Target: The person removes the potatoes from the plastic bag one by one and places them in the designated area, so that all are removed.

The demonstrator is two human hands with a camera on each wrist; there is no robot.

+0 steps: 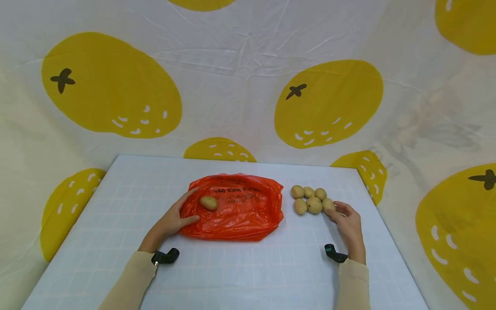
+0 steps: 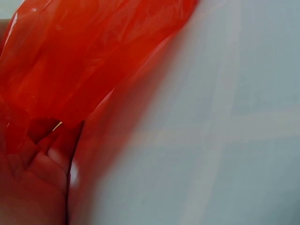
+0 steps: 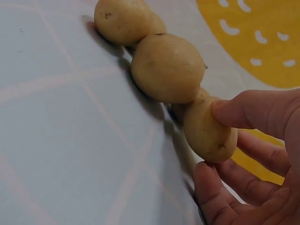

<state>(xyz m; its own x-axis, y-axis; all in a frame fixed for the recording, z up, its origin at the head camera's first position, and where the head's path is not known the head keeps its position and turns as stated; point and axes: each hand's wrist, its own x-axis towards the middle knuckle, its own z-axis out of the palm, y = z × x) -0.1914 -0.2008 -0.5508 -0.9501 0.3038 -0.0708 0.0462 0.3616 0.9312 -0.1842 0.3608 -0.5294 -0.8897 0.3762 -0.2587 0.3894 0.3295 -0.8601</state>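
A red plastic bag lies spread on the table with its mouth toward me, and one potato rests on it near the left side. My left hand holds the bag's left edge, fingers and thumb apart over the plastic. In the left wrist view, red film partly covers that hand's curled fingers. To the right of the bag, several potatoes sit in a close cluster. With thumb and fingers, my right hand pinches the rightmost potato, which still touches its neighbours in the right wrist view.
A pale checked cloth covers the table. Behind it hangs a white curtain printed with large yellow fruit. Black wrist cameras sit on both wrists, below the beige sleeves.
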